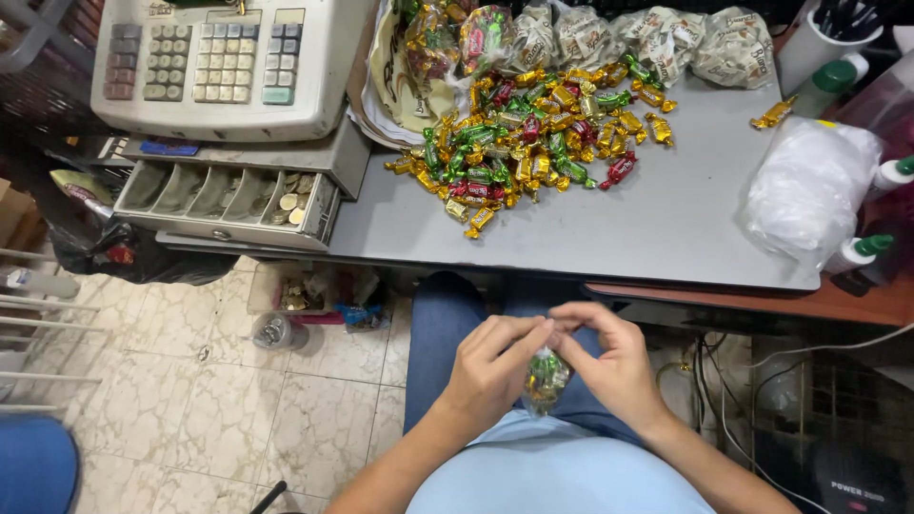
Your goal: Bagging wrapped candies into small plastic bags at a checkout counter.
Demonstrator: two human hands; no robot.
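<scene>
Grey bench (609, 228) holds a candy pile (533, 133); both hands, left hand (490, 366) and right hand (609, 362), pinch a small candy bag (545, 381) over the lap, and a loose grip could spill sweets onto the floor (219, 400)

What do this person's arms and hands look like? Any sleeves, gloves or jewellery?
Both forearms are bare, with no sleeves reaching them. The left hand and right hand wear no gloves, and no rings, watch or bracelets show. Below are a light blue top and blue jeans.
</scene>
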